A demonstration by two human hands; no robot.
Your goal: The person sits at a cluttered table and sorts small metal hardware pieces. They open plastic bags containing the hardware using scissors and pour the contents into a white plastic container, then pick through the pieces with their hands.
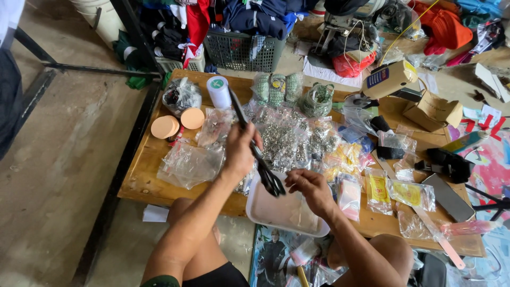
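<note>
The left hand (240,150) is closed around the middle of a long black plier-like tool (255,149), which slants from upper left down to its head just above the near rim of a shallow white tray (265,212). The right hand (311,187) hovers beside the tool's head with fingers pinched narrowly together; whether they hold some small piece cannot be told. The tray sits at the front edge of a low wooden table (143,180), partly overhanging it, above the person's bare knees. Close behind the hands the table is crowded: clear bags of small silvery metal pieces (287,139) lie right past the tool, a crumpled empty clear bag (188,165) lies to the left, and small yellow packets (406,192) lie to the right. Farther back stand a white roll (218,90), two round peach-coloured lids (178,123) and bags of greenish pieces (276,87). On the right a pink ruler-like strip (435,231) crosses the table's edge beside a flat grey block (449,197). Beyond the table a grey plastic basket (241,51) holds folded dark clothes.
</note>
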